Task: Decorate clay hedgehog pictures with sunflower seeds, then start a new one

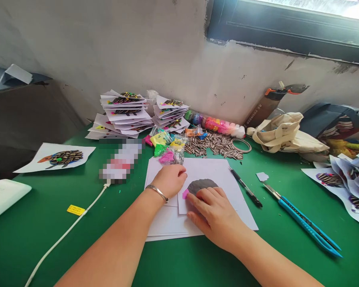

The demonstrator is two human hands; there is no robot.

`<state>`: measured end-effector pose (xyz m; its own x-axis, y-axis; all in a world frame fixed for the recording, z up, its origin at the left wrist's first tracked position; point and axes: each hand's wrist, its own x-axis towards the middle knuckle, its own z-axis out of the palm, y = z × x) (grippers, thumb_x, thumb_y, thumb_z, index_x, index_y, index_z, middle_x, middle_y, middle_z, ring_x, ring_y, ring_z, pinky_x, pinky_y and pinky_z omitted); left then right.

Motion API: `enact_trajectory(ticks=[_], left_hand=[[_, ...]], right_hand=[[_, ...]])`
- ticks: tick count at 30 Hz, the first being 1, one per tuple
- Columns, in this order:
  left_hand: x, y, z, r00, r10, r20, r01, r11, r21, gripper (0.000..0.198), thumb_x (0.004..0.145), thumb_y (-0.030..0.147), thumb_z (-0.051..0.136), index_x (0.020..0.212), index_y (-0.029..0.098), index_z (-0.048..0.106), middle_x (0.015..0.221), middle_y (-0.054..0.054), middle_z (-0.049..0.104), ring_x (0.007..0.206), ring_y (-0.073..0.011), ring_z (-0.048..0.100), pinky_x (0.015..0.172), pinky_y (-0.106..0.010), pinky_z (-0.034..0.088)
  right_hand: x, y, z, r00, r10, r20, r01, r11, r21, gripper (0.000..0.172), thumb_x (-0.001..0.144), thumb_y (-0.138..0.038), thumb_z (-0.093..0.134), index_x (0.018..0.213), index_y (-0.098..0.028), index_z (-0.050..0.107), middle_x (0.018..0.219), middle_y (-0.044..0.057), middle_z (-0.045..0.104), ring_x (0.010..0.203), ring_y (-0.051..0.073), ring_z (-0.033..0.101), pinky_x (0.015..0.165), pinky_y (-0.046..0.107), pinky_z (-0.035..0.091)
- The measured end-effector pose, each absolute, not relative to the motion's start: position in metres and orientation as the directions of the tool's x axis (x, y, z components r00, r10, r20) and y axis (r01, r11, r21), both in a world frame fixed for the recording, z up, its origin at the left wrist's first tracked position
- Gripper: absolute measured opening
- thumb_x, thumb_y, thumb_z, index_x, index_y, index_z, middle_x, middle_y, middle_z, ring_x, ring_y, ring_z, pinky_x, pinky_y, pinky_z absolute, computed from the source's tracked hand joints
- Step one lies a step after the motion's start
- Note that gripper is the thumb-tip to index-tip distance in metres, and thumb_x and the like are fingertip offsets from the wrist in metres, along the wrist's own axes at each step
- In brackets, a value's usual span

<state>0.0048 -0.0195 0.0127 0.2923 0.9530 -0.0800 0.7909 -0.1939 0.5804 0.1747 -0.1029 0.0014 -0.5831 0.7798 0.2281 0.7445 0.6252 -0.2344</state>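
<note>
My right hand [214, 211] lies over a small white sheet [183, 208], its fingers stretched across a flat black rounded shape [199, 185] that looks like modelling clay. The index fingertip touches a small pink clay piece [185, 193] at the black shape's left edge. My left hand [171, 179], with a silver bangle at the wrist, is closed just left of the small sheet; what its curled fingers hold, if anything, is hidden. Right beyond it sits a pink clay lump [166, 156] in clear wrapping. Larger white sheets [161, 227] lie stacked underneath.
Sunflower seeds [223, 144] are heaped behind the paper, near a tape roll [241, 146] and bagged coloured clay [217, 124]. A pen [245, 187] and a blue cutter [305, 223] lie right. Stacked seed pictures [124, 115] stand behind; a white cable [66, 235] runs left.
</note>
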Motion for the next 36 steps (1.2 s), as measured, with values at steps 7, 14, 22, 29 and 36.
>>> enact_trajectory(ticks=[7, 14, 22, 29, 36], left_hand=[[0.005, -0.020, 0.014, 0.284, 0.954, -0.097, 0.801, -0.180, 0.570, 0.026, 0.080, 0.024, 0.046, 0.093, 0.020, 0.068, 0.095, -0.004, 0.070, 0.084, -0.0192, 0.063, 0.072, -0.027, 0.045], [0.006, -0.019, 0.013, 0.287, 0.953, -0.094, 0.804, -0.187, 0.564, 0.026, 0.080, 0.025, 0.046, 0.093, 0.020, 0.068, 0.098, -0.005, 0.070, 0.090, -0.0207, 0.062, 0.076, -0.028, 0.045], [0.005, -0.019, 0.013, 0.290, 0.953, -0.086, 0.802, -0.193, 0.566, 0.026, 0.080, 0.024, 0.046, 0.093, 0.020, 0.068, 0.097, -0.005, 0.070, 0.088, -0.0205, 0.062, 0.076, -0.028, 0.045], [0.005, -0.019, 0.010, 0.301, 0.950, -0.076, 0.795, -0.207, 0.571, 0.027, 0.081, 0.025, 0.045, 0.095, 0.020, 0.067, 0.099, -0.005, 0.070, 0.092, -0.0204, 0.062, 0.079, -0.028, 0.045], [0.006, -0.019, 0.010, 0.304, 0.950, -0.078, 0.805, -0.212, 0.555, 0.027, 0.082, 0.023, 0.044, 0.097, 0.019, 0.067, 0.101, -0.006, 0.069, 0.095, -0.0211, 0.061, 0.082, -0.029, 0.044]], right_hand=[[0.173, -0.103, 0.000, -0.574, 0.782, 0.243, 0.752, 0.621, -0.223, 0.024, 0.088, -0.030, 0.046, 0.102, -0.018, 0.061, 0.082, 0.006, 0.054, 0.076, 0.018, 0.044, 0.072, 0.036, 0.032], [0.172, -0.099, 0.001, -0.525, 0.815, 0.246, 0.795, 0.573, -0.201, 0.030, 0.087, -0.037, 0.049, 0.110, -0.022, 0.060, 0.091, 0.007, 0.052, 0.084, 0.020, 0.046, 0.075, 0.036, 0.032], [0.168, -0.096, -0.001, -0.515, 0.811, 0.276, 0.803, 0.570, -0.176, 0.032, 0.086, -0.039, 0.050, 0.113, -0.023, 0.058, 0.096, 0.008, 0.053, 0.087, 0.021, 0.046, 0.078, 0.037, 0.032], [0.167, -0.094, -0.001, -0.507, 0.818, 0.270, 0.798, 0.565, -0.213, 0.030, 0.086, -0.038, 0.050, 0.110, -0.023, 0.060, 0.097, 0.008, 0.054, 0.089, 0.022, 0.046, 0.079, 0.037, 0.033], [0.169, -0.094, 0.000, -0.492, 0.825, 0.276, 0.812, 0.550, -0.194, 0.033, 0.085, -0.040, 0.052, 0.113, -0.025, 0.059, 0.104, 0.009, 0.054, 0.093, 0.024, 0.046, 0.078, 0.038, 0.035]])
